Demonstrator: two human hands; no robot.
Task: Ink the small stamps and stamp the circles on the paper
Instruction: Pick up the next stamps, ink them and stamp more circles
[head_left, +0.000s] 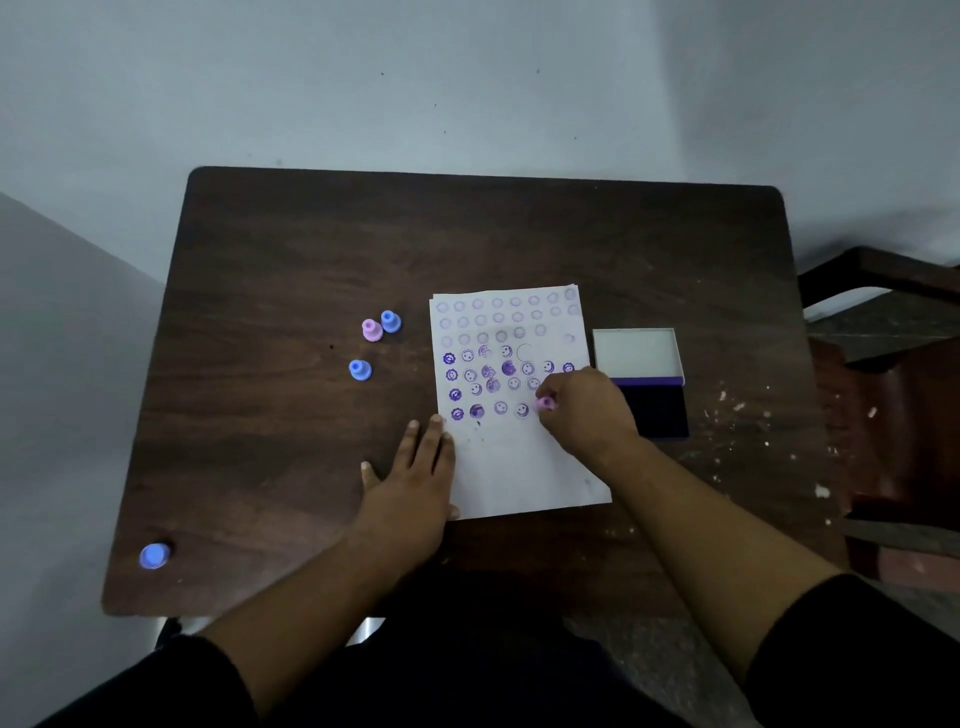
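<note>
Dark wooden table (311, 249) bears the paper (519, 467), pinned by flat left hand (415, 478) while right hand (582, 410) fingers pinch a pink stamp (545, 404) onto a circle.

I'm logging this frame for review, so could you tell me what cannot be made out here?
- Stamp face of the pink stamp: head view, hidden under the right hand.
- Ink pad near corner: covered by that hand.
- Faint upper circles on the paper: too small, blurred.

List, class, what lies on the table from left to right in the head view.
Corner blue stamp → lone blue stamp → pink stamp → upper blue stamp → paper → ink pad.
</note>
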